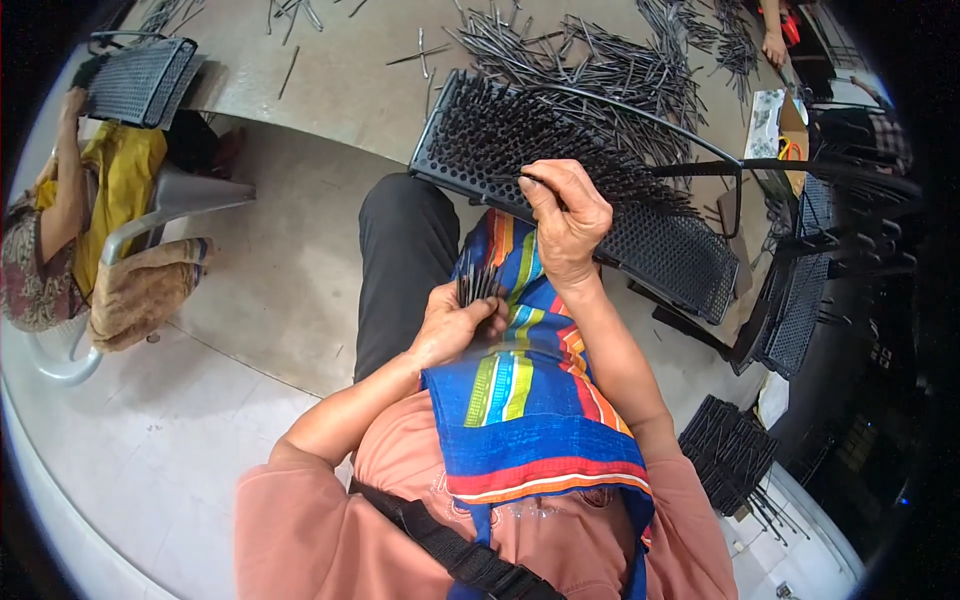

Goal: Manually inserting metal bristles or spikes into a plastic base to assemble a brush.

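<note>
My left hand [450,325] is closed round a bundle of thin black sticks [477,287], whose ends point up over my lap. Above my knee lies a black perforated rack [680,250], tilted, with many black sticks [510,120] standing upright in its holes. The rack's lower right part shows bare holes. My right hand [570,215] is over the rack's near edge, thumb and forefinger pinched together on a thin black stick, of which only a dark bit shows.
Loose black sticks [620,75] lie heaped on the grey table [340,90] behind the rack. At left, a co-worker's arm [68,175] reaches another rack [140,80] beside a grey chair [190,195]. More racks [800,270], an open box [790,130] and another person's hand [775,48] are at right.
</note>
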`<state>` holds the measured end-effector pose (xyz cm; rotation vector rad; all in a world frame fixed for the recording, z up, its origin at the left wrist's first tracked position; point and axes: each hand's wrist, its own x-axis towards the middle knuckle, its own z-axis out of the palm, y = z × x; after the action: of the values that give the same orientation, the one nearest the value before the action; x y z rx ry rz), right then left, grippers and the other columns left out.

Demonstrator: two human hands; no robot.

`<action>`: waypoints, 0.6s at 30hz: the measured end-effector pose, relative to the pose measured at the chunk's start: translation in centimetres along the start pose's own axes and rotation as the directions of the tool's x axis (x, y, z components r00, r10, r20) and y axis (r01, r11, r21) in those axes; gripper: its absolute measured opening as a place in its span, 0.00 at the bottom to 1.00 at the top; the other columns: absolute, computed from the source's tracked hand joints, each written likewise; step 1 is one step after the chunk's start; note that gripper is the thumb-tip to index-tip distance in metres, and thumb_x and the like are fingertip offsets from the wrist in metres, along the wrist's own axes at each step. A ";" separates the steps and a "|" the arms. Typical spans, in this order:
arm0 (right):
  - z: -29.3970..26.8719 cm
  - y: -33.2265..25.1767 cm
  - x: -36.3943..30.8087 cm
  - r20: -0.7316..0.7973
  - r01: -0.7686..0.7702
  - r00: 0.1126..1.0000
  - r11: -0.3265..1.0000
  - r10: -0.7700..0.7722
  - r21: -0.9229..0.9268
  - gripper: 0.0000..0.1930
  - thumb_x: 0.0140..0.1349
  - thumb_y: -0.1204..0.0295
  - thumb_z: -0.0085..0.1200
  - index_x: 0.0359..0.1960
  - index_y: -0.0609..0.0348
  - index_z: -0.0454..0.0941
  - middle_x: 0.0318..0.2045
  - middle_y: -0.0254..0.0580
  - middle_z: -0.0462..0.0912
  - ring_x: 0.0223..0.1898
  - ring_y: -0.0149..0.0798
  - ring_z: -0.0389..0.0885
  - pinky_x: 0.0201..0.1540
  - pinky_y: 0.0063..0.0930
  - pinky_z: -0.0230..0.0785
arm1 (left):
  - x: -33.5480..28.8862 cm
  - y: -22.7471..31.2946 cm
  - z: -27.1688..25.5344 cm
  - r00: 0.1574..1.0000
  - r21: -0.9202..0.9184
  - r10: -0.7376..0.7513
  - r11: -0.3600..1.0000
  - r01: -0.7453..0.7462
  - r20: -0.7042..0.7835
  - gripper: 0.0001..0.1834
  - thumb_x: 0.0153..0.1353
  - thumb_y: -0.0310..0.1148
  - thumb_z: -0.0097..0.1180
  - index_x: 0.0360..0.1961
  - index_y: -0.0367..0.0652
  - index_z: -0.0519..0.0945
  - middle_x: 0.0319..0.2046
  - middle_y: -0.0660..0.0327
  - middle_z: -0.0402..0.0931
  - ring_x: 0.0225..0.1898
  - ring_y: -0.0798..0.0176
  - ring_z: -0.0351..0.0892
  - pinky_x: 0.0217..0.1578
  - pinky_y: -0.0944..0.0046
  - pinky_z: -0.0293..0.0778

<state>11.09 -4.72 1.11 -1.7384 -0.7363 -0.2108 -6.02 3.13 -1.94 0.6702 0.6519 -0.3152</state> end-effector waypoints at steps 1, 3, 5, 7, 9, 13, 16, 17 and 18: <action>0.0 -0.2 -0.3 0.011 -0.091 0.996 0.996 0.091 0.005 0.06 0.54 0.85 0.62 0.34 0.66 0.82 0.32 0.38 0.82 0.27 0.24 0.74 0.28 0.17 0.67 | 0.2 0.3 -0.2 0.999 0.067 0.037 0.997 -0.038 0.018 0.04 0.64 0.22 0.52 0.39 0.34 0.77 0.30 0.56 0.82 0.27 0.67 0.81 0.27 0.69 0.77; 0.5 0.0 -0.4 0.020 -0.046 0.999 0.999 0.047 -0.011 0.06 0.53 0.85 0.62 0.33 0.65 0.83 0.31 0.39 0.82 0.27 0.26 0.75 0.29 0.18 0.67 | 0.5 0.7 0.1 0.995 0.018 0.096 0.995 -0.096 -0.037 0.05 0.63 0.21 0.53 0.39 0.33 0.77 0.30 0.56 0.82 0.27 0.66 0.81 0.27 0.69 0.77; 0.8 0.1 -0.3 0.028 -0.004 1.000 1.000 0.005 -0.031 0.06 0.53 0.85 0.62 0.33 0.65 0.83 0.30 0.40 0.82 0.27 0.28 0.76 0.29 0.20 0.68 | 0.8 1.8 1.0 0.983 -0.037 0.145 0.988 -0.150 -0.116 0.05 0.62 0.21 0.55 0.39 0.32 0.79 0.28 0.55 0.82 0.26 0.65 0.81 0.27 0.69 0.78; 1.0 -0.1 -0.2 0.038 0.051 0.998 0.994 -0.048 -0.094 0.06 0.52 0.85 0.63 0.32 0.65 0.83 0.28 0.41 0.81 0.25 0.30 0.77 0.27 0.22 0.68 | 0.9 2.9 1.5 0.983 -0.040 0.125 0.991 -0.131 -0.134 0.05 0.61 0.21 0.55 0.38 0.32 0.79 0.28 0.55 0.82 0.26 0.65 0.81 0.26 0.69 0.78; 1.3 -0.5 0.4 0.071 0.008 0.997 0.988 0.003 -0.154 0.06 0.52 0.84 0.63 0.32 0.65 0.83 0.27 0.41 0.81 0.24 0.30 0.77 0.27 0.22 0.67 | 0.9 3.7 1.8 0.983 -0.039 0.107 0.993 -0.115 -0.150 0.06 0.60 0.21 0.56 0.39 0.32 0.80 0.30 0.55 0.83 0.25 0.67 0.81 0.26 0.70 0.78; 1.9 -0.8 1.1 0.134 -0.068 0.985 0.966 0.104 -0.248 0.05 0.51 0.82 0.63 0.31 0.63 0.83 0.25 0.40 0.79 0.23 0.34 0.78 0.26 0.25 0.68 | 1.4 3.5 1.1 0.976 -0.041 0.106 0.993 -0.115 -0.188 0.05 0.60 0.21 0.55 0.38 0.33 0.80 0.30 0.56 0.83 0.26 0.68 0.81 0.25 0.71 0.78; 1.9 -0.8 1.3 0.143 -0.083 0.983 0.969 0.119 -0.235 0.05 0.50 0.79 0.63 0.30 0.60 0.83 0.26 0.42 0.81 0.24 0.42 0.81 0.27 0.30 0.71 | 1.5 3.5 0.9 0.975 -0.054 0.109 0.991 -0.122 -0.195 0.05 0.60 0.19 0.54 0.36 0.32 0.81 0.28 0.55 0.82 0.25 0.67 0.80 0.24 0.71 0.76; 1.9 -0.8 1.4 0.164 -0.021 0.984 0.968 0.063 -0.248 0.05 0.50 0.81 0.63 0.30 0.62 0.83 0.25 0.42 0.80 0.23 0.39 0.79 0.26 0.28 0.69 | 1.5 3.5 0.8 0.975 -0.054 0.107 0.991 -0.120 -0.196 0.05 0.60 0.19 0.54 0.36 0.32 0.81 0.28 0.55 0.82 0.25 0.67 0.80 0.24 0.71 0.76; 1.9 -0.9 1.5 0.185 0.042 0.983 0.965 0.007 -0.261 0.06 0.50 0.83 0.62 0.31 0.64 0.83 0.23 0.41 0.79 0.22 0.35 0.78 0.25 0.26 0.68 | 1.5 3.6 0.8 0.971 -0.099 0.086 0.989 -0.110 -0.221 0.05 0.59 0.19 0.54 0.35 0.31 0.81 0.28 0.55 0.82 0.25 0.67 0.80 0.24 0.71 0.76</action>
<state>11.27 -2.28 2.00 -2.0252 -0.8910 -0.1659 -2.81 5.24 -0.77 0.6328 0.8352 -0.1133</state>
